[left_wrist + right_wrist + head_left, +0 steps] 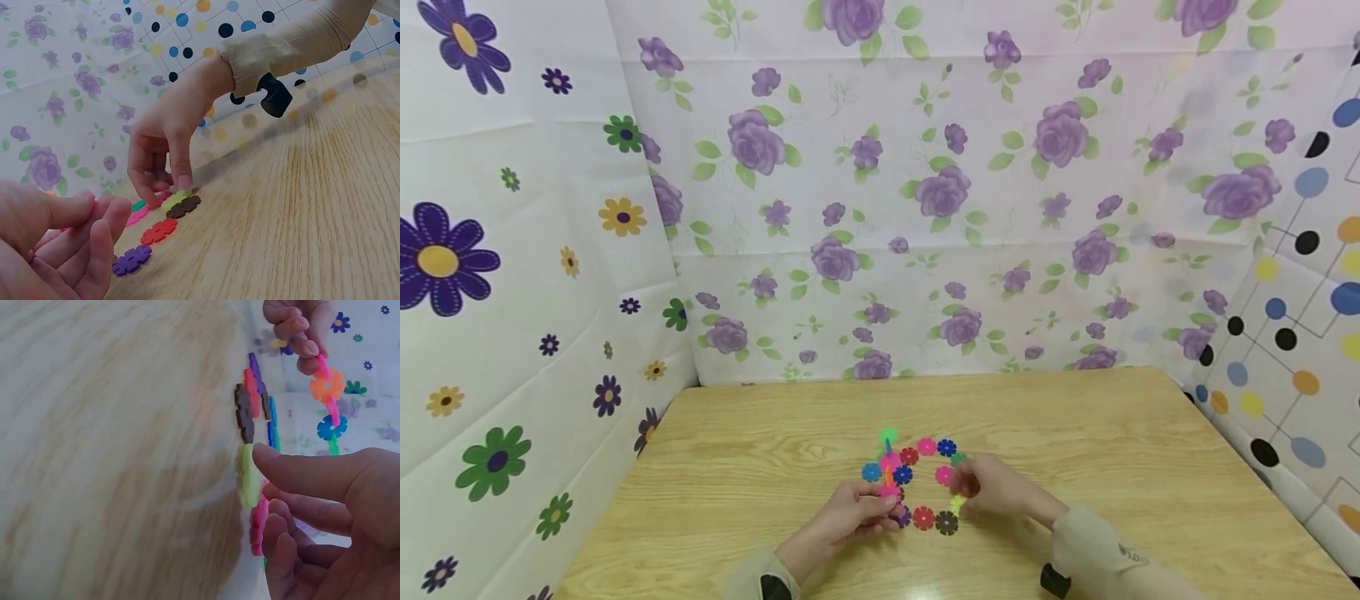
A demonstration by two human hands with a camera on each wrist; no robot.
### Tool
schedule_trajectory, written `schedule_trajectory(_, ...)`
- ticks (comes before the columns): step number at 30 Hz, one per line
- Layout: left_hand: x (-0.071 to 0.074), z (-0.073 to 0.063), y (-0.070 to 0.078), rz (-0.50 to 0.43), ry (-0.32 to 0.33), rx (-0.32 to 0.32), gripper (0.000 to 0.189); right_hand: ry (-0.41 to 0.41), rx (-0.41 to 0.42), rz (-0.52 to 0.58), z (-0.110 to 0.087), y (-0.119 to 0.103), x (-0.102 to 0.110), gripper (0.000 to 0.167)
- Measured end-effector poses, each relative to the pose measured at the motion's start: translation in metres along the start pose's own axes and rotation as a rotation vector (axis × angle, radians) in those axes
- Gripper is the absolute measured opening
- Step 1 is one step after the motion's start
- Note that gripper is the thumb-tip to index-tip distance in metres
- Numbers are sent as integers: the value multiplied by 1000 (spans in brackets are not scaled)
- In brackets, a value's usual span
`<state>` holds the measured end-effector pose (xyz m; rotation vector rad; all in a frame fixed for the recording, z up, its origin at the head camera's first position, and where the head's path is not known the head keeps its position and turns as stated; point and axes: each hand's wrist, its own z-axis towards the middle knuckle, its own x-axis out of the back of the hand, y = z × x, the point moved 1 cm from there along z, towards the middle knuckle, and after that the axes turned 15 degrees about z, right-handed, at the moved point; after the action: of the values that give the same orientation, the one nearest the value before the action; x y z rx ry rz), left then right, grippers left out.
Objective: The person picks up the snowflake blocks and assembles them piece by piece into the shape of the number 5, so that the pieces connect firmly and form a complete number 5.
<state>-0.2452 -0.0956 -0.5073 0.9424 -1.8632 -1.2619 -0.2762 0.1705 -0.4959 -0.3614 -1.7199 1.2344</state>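
Observation:
My left hand [853, 512] pinches a pink snowflake disc [889, 492] between thumb and fingers. From it runs a raised chain with an orange disc [327, 384], another pink one, a blue disc [332, 427] and a green disc [334, 446]. My right hand [992, 485] reaches down to the table, thumb and forefinger at opposite edges of a yellow disc [249, 478]. That disc lies in a ring of notched plastic discs, between a dark brown disc [947, 523] and a pink one [945, 476]. A red disc [923, 518] and a purple disc [132, 260] continue the ring.
The ring's far side has a red disc [909, 456], a pink disc [927, 447] and a dark blue disc [947, 448]. A light blue disc [872, 472] lies left of it. Flowered cloth [940, 250] stands behind the wooden table [1075, 417].

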Motion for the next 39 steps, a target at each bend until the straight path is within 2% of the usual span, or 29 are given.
schedule_trajectory(4,-2,-1,0,3,2,-3,34,4,6,-39,-1,4,-1,27)
schedule_trajectory(8,-4,0,-2,1,12,4,30,15,11,-56,-1,7,-1,27)
schedule_trajectory(14,-7,-1,-1,-46,9,25,33,44,44,-43,0,9,-1,18)
schedule_trajectory(20,-8,0,-1,-70,38,61,29,68,72,11,0,3,-2,12)
schedule_trajectory(26,-10,3,0,-100,93,106,37,144,116,108,-1,-6,-8,12)
schedule_trajectory(34,-13,5,2,-112,95,83,37,195,141,128,-1,-15,-13,8)
schedule_trajectory(39,-17,7,4,-102,86,60,28,222,172,144,0,-17,-17,7)
